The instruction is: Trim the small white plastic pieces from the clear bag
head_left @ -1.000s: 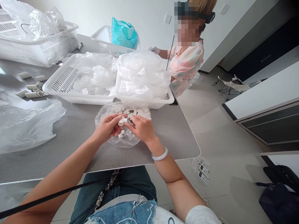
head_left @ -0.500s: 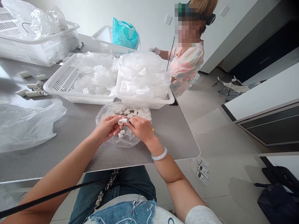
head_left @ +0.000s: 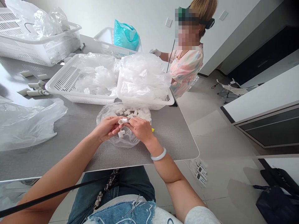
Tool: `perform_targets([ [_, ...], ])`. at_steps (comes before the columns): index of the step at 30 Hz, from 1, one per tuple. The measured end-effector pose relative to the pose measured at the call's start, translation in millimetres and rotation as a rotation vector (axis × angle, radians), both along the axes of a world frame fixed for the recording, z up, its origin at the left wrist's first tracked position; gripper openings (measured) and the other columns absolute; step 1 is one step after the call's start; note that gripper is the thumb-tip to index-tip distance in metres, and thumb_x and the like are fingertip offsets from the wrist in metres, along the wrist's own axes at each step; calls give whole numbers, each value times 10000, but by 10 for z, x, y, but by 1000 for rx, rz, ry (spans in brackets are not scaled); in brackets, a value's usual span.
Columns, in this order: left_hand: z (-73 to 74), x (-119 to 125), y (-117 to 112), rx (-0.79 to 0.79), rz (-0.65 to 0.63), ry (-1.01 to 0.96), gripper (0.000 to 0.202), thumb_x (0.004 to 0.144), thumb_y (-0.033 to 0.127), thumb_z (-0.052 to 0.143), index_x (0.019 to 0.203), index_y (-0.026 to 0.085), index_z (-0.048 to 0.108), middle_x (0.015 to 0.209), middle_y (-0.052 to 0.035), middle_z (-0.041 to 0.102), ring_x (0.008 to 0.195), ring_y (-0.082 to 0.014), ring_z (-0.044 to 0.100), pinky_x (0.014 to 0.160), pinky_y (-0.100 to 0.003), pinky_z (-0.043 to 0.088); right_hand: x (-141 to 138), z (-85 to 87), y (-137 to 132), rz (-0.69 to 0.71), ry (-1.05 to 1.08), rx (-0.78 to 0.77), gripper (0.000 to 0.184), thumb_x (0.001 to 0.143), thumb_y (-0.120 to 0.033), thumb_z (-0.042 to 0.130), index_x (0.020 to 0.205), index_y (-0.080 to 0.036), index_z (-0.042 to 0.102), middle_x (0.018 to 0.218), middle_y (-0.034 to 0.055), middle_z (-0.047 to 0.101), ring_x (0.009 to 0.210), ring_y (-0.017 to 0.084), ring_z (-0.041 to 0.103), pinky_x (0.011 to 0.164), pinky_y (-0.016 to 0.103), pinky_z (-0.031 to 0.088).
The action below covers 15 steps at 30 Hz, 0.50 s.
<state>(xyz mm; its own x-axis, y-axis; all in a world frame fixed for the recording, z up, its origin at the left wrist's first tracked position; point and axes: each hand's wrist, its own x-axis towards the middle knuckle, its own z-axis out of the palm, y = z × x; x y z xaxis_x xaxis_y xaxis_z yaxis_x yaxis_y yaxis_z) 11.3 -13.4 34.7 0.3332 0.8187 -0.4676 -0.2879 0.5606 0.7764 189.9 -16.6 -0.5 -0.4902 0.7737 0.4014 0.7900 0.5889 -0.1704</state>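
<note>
Fitting (head_left: 123,121), white plastic, lies crosswise between the hands, long axis running left to right, pinched by the fingers (head_left: 132,125) of the left hand (head_left: 106,128) and right hand (head_left: 140,129), about equally near. One more fitting (head_left: 121,134) sits just below them on the clear bag (head_left: 105,119), which holds many others, too heaped to count, on the bench (head_left: 168,143).

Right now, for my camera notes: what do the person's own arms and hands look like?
The left hand and right hand are bare, with no gloves. The right wrist wears a pale bangle, the right arm a short pale grey sleeve, and a black cable crosses the left forearm.
</note>
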Motion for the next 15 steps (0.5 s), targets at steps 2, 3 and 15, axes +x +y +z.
perform_targets([
  [2,7,2,-1,-21,5,-1,231,925,195,606,743,96,709,491,13,560,267,-11,354,236,-89,233,-2,3,-2,-3,-3,5,483,1044,-527,407,783,-197,645,658,8,605,631,126,525,560,267,271],
  [3,9,3,-2,-33,6,2,249,938,191,587,743,95,707,488,13,558,265,-11,351,235,-87,232,-4,5,-4,-8,-4,7,484,1042,-533,411,790,-195,649,667,12,610,638,126,528,564,265,275],
  [15,-44,-39,-1,239,57,65,268,823,287,760,1045,143,715,671,-28,696,516,-126,658,457,-176,523,119,114,11,-143,72,-126,470,1058,-490,385,790,-206,645,695,21,641,653,133,576,560,247,293],
])
